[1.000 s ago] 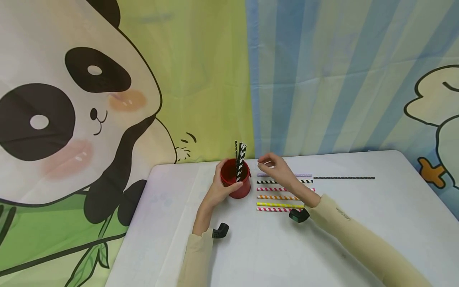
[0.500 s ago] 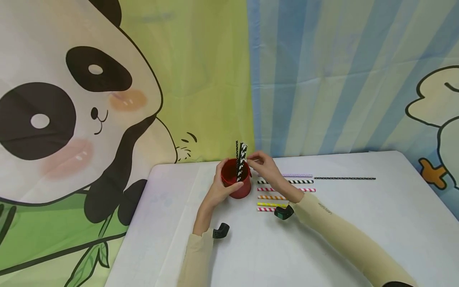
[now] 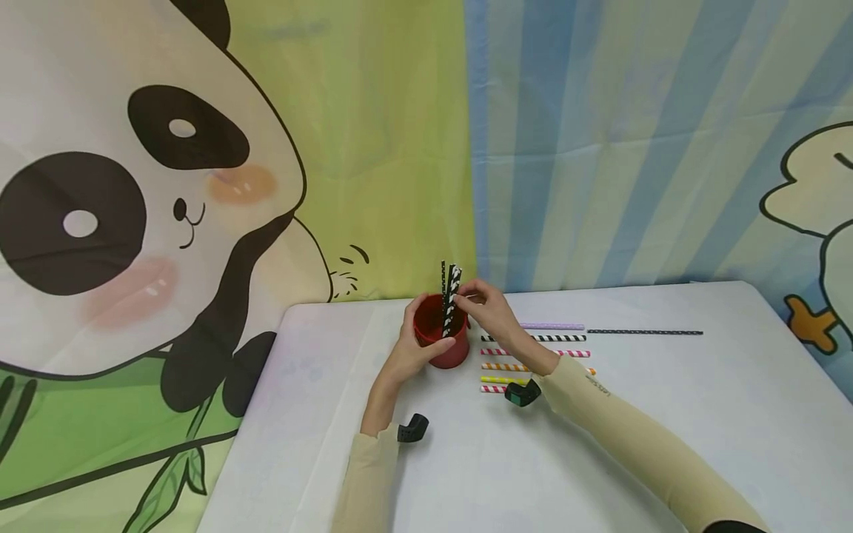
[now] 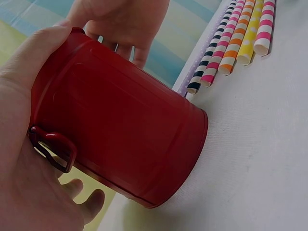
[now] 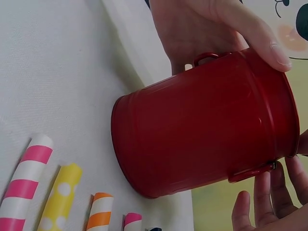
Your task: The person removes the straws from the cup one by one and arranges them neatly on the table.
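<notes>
A red bucket [image 3: 452, 354] stands on the white table with several black-and-white patterned straws [image 3: 453, 292] upright in it, leaning on its right rim. My left hand [image 3: 408, 354] grips its left side, the thumb across the near rim; in the left wrist view the left hand [image 4: 24, 144] wraps the upper part of the bucket [image 4: 120, 120]. My right hand [image 3: 496, 314] is at the right rim, its thumb and forefinger pinching the striped straw. In the right wrist view, the right hand's [image 5: 274, 202] fingertips are near the bucket's [image 5: 202, 125] rim, and the straws are hidden.
Right of the bucket several straws lie in a column: purple [image 3: 553, 326], black-striped [image 3: 560, 338], pink-striped [image 3: 576, 354], orange-striped [image 3: 503, 366], yellow [image 3: 503, 379] and another pink-striped [image 3: 493, 389]. A thin black straw [image 3: 646, 332] lies further right. A patterned curtain [image 3: 373, 148] hangs behind the table.
My right hand has moved left from above the lying straws to the straws in the bucket, where its fingertips now touch one. The left hand and bucket have stayed in place.
</notes>
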{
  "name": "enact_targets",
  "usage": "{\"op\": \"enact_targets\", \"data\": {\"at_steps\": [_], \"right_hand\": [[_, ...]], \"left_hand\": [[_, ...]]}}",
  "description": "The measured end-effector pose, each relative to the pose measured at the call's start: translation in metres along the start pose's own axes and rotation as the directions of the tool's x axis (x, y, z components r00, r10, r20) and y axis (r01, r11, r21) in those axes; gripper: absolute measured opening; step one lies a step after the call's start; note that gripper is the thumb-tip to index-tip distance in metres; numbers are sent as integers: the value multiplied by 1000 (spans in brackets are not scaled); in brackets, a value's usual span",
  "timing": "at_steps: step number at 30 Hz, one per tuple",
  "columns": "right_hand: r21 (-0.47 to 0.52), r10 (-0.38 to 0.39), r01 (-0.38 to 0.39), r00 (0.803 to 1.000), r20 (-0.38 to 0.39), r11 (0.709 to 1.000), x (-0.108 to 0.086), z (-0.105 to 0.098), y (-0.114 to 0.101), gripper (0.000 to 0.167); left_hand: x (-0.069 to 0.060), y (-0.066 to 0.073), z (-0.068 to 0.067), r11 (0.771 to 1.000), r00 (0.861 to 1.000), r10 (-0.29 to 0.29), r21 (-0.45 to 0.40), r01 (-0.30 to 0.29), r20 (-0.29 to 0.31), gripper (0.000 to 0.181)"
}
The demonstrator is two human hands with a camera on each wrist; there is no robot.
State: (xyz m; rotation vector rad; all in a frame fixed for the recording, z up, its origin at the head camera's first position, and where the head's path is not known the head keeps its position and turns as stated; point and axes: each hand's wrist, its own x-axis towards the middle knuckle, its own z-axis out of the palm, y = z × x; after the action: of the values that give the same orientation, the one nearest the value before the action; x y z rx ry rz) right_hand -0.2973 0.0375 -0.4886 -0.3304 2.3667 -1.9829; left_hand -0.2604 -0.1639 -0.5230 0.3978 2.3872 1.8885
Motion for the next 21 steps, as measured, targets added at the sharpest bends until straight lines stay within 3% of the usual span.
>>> {"op": "enact_targets", "data": {"at_steps": [10,21], "right_hand": [[-7,14,-14,1000,4,1000,-1,-2,-6,22],[-32,-76,76,997,8,997,-5,-7,-15,25]], "left_hand": [[-1,0,0,1000,1000,-21,12,21,-2,96],[1,1,-1,999,999,-30,-12,31,26,100]]}}
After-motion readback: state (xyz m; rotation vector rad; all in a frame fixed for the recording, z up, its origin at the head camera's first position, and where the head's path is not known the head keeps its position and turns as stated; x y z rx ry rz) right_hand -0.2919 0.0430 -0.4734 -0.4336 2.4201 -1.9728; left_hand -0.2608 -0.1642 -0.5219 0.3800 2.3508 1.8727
